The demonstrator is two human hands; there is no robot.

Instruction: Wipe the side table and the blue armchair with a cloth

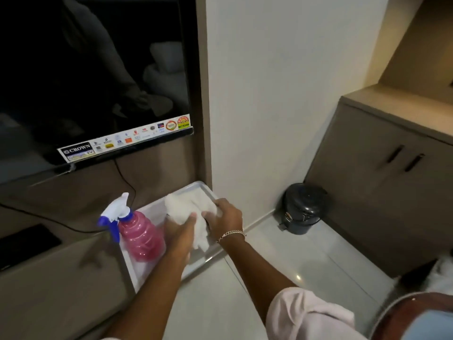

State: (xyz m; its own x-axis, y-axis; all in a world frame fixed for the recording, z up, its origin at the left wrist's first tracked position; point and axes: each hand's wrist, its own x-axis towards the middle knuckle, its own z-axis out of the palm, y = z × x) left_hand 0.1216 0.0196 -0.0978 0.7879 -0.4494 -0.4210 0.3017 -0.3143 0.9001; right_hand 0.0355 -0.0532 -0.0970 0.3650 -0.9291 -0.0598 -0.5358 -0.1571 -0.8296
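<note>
While both hands grip (loosely) white cloth (190,212), tray (196,186), spray bottle (141,235) beside.

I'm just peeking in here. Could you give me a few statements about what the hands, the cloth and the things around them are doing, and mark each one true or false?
1. Both hands are on the white cloth. True: the left hand and the right hand both grip it.
2. The cloth is over a white tray. True.
3. The spray bottle is green. False: it is pink, with a white and blue trigger head.
4. The spray bottle lies on the floor beside the bin. False: it stands upright in the tray, left of the cloth.
5. The small black bin stands open. False: its lid is shut.
6. The right wrist wears a chain bracelet. True.
</note>
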